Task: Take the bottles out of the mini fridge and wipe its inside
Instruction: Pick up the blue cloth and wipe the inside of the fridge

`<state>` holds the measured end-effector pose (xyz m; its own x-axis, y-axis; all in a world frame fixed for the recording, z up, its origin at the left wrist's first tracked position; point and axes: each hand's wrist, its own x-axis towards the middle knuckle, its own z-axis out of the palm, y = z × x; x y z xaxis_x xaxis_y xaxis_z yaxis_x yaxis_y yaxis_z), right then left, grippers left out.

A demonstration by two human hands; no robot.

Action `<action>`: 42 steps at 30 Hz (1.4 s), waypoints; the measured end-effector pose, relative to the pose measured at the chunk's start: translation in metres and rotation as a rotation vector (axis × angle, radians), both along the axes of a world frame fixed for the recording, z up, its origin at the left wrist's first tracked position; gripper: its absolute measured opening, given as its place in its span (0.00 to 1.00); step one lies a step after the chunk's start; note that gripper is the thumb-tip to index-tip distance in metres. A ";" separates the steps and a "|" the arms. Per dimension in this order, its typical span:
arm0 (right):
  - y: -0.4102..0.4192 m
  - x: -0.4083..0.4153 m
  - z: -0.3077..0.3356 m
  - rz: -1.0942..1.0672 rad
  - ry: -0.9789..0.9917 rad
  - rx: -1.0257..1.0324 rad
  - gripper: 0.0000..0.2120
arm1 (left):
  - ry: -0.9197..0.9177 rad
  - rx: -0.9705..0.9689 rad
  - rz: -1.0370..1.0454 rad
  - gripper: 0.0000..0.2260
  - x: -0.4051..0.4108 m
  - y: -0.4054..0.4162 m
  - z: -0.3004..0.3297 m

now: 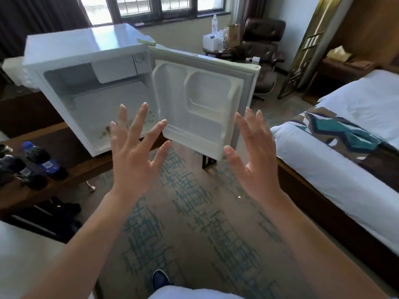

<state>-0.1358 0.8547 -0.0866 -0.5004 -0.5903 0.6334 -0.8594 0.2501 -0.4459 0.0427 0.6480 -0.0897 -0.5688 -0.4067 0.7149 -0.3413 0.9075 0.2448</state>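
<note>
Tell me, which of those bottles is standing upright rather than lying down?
The clear bottle on the small table by the window stands upright. The dark bottles on the wooden bench left of the mini fridge lie on their sides.

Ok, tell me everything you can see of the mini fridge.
The mini fridge is a white, glossy box standing on a wooden bench, its door swung wide open to the right. No bottles show inside; brown stains mark its floor. A small compartment sits at the top. Nothing visibly touches it besides the bench.
</note>
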 end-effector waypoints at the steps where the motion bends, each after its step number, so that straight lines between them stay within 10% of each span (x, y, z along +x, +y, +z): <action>1: 0.016 -0.004 -0.001 -0.013 0.000 -0.005 0.30 | -0.003 -0.012 -0.012 0.19 -0.007 0.012 0.000; 16: 0.188 -0.059 -0.022 -0.231 0.037 0.209 0.30 | 0.009 0.008 -0.148 0.18 -0.110 0.138 -0.032; 42: 0.190 -0.378 -0.066 -0.368 0.043 0.375 0.30 | -0.117 0.160 -0.225 0.21 -0.430 0.151 -0.099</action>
